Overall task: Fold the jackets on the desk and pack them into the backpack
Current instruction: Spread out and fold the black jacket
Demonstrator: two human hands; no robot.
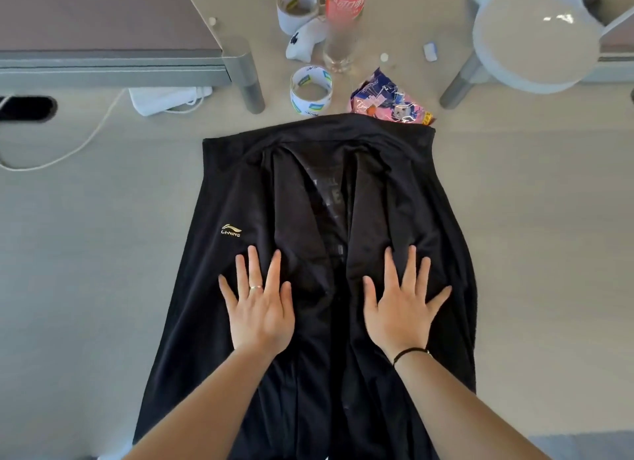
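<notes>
A black jacket [240, 192] with a small gold logo lies flat on the beige desk [85, 254], its front open down the middle. My left hand [259, 305] presses flat on the left front panel, fingers spread and straight. My right hand [403, 305] presses flat on the right front panel in the same way. Both sleeves look tucked in under the front panels. No backpack is in view.
Behind the jacket stand a tape roll [311, 90], a second roll [297, 8], a clear bottle [343, 24] and a crinkled snack bag [387, 99]. A monitor stand [113, 62] sits back left with a white cable [92, 130]. A round white lamp [535, 38] is back right.
</notes>
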